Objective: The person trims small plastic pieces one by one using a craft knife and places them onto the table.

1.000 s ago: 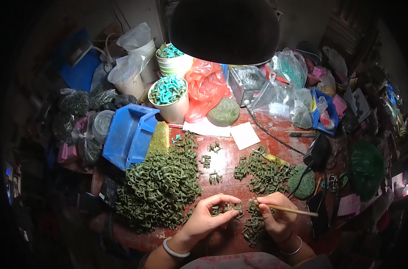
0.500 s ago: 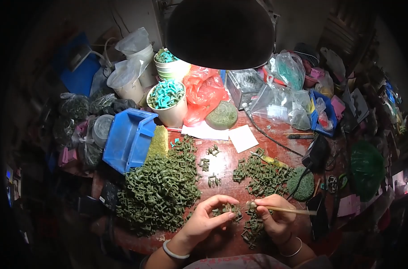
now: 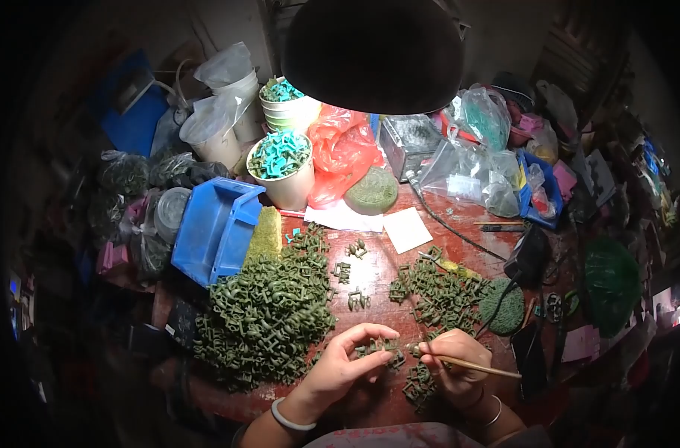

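My left hand (image 3: 349, 360) pinches a small dark green piece (image 3: 385, 346) between thumb and fingers, just above the table. My right hand (image 3: 456, 364) is closed round a slim wooden-handled tool (image 3: 489, 369). Its handle slants down to the right, and its pale tip points at the green piece; I cannot tell whether they touch. To the left lies a large heap of small green pieces (image 3: 261, 321). A smaller spread of such pieces (image 3: 441, 291) sits beyond my right hand, with a few more (image 3: 420, 387) under it.
A blue bin (image 3: 216, 231) leans behind the large heap. Cups of turquoise and green pieces (image 3: 280, 160) stand near a red plastic bag (image 3: 340, 157). A dark lamp head (image 3: 373, 56) hangs overhead. A black cable (image 3: 455, 231) crosses the table near a round green pad (image 3: 502, 306).
The wooden-handled tool has tilted, its rear end swinging downward, as my right hand turned slightly. My left hand stays nearly where it was, with the green piece.
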Tool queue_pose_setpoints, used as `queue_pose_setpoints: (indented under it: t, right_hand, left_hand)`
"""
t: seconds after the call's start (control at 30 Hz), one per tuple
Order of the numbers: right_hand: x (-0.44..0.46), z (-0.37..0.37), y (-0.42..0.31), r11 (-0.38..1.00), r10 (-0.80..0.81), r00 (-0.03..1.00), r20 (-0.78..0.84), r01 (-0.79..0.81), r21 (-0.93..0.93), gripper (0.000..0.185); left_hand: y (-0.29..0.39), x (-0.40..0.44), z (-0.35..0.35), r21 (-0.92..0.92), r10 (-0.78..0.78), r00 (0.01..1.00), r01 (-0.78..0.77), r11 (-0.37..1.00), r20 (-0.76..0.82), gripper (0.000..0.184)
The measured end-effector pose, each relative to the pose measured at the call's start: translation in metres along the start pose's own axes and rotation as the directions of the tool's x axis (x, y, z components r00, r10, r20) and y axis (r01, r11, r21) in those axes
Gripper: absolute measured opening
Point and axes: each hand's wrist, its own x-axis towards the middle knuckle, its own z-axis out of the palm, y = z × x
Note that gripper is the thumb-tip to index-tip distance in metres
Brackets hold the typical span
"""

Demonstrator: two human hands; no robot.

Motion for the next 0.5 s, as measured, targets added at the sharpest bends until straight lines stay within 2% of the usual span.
queue_pose_setpoints:
  t: [0.03,0.1,0.23,0.3,0.37,0.43,0.5]
  right_hand:
    - [0.0000,-0.0006,-0.0007,1.000,0.000,1.000,-0.001,0.000,-0.001,0.020]
    - [0.0008,-0.0016,-0.0024,0.999,0.049,0.999,-0.006,-0.050,-0.017,0.019]
    - [0.0007,-0.0010,-0.0033,0.998,-0.009,0.999,-0.050,0.006,-0.062,0.020]
    - [0.0000,0.0001,-0.0038,1.000,0.005,1.000,0.010,-0.005,-0.010,0.023]
    - [0.0010,-0.0007,-0.0061,0.999,0.019,1.000,0.010,-0.018,-0.037,0.024]
    - [0.0001,-0.0004,-0.0061,0.987,-0.067,0.998,-0.018,0.063,-0.147,0.024]
    - [0.0010,-0.0006,-0.0057,0.993,-0.055,0.998,0.014,0.056,-0.103,0.023]
  left_hand:
    - [-0.0007,-0.0001,-0.0010,0.001,-0.001,1.000,0.001,1.000,0.002,0.031]
    - [-0.0026,0.0007,-0.0036,-0.154,-0.034,0.997,0.045,0.987,0.071,0.032]
    - [-0.0056,0.0032,-0.0071,-0.171,0.000,0.996,0.016,0.985,0.091,0.031]
    - [-0.0060,0.0023,-0.0059,-0.194,0.000,0.996,0.017,0.981,0.089,0.030]
    - [-0.0082,0.0023,-0.0071,-0.210,0.002,0.996,0.016,0.978,0.089,0.029]
    - [-0.0092,0.0029,-0.0085,-0.223,0.012,0.996,0.008,0.975,0.089,0.029]
    - [-0.0097,0.0027,-0.0091,-0.239,0.015,0.995,0.008,0.971,0.095,0.029]
